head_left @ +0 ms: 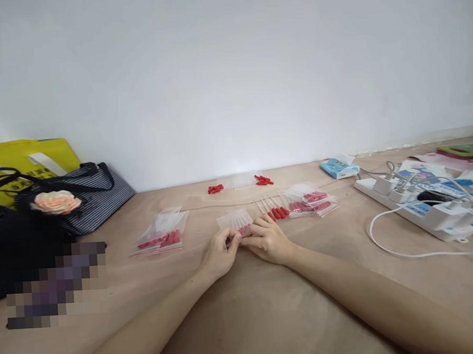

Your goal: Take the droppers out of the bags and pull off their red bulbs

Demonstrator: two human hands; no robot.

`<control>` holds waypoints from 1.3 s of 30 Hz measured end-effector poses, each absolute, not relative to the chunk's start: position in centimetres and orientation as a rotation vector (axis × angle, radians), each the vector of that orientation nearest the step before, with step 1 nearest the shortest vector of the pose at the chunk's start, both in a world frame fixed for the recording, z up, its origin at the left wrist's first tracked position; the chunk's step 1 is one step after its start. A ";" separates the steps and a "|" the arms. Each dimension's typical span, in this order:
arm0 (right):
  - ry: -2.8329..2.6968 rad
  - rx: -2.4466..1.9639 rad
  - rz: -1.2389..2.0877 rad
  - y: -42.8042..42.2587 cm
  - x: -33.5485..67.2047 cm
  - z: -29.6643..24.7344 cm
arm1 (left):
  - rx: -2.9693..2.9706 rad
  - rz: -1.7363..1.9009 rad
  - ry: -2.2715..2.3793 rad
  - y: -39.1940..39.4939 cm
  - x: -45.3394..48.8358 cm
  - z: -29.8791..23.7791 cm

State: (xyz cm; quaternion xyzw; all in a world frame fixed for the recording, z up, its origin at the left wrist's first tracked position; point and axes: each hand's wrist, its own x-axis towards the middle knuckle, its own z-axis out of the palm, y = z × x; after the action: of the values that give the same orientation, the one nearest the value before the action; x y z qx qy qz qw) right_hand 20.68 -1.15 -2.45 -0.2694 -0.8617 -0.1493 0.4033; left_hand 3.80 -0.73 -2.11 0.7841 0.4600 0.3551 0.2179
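A small clear zip bag lies in front of me, with several thin pale rods with red handles inside. My left hand pinches the near edge of this bag between thumb and forefinger. From the other side my right hand grips the same edge, its fingers bent over the bag's right part and hiding some of the red handles. Just beyond my right hand, loose red-handled rods lie side by side. Filled zip bags are piled to their right, and more filled bags lie to the left.
Near the wall are more red-handled rods and a red cluster. A blue tissue pack and a white power strip with cables occupy the right. Striped and yellow bags stand left, near a blurred-out patch.
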 end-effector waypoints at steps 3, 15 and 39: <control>-2.113 -0.640 -0.426 -1.2 20.5 -2.4 | 2.099 0.981 1.256 -0.8 3.9 -2.0; -2.241 -0.786 -0.380 -1.3 19.8 -2.8 | 2.178 1.051 1.248 -1.0 4.1 -1.9; -2.256 -0.868 -0.157 -2.0 22.6 -1.9 | 2.437 1.174 1.311 -1.8 2.6 -0.3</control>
State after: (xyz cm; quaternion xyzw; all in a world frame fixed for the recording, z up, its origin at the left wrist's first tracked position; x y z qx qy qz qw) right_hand 22.64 -2.00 -1.87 -0.3354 -0.8718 -0.0607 0.3519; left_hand 2.59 -1.76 -0.35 0.8088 0.4351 0.3897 0.0678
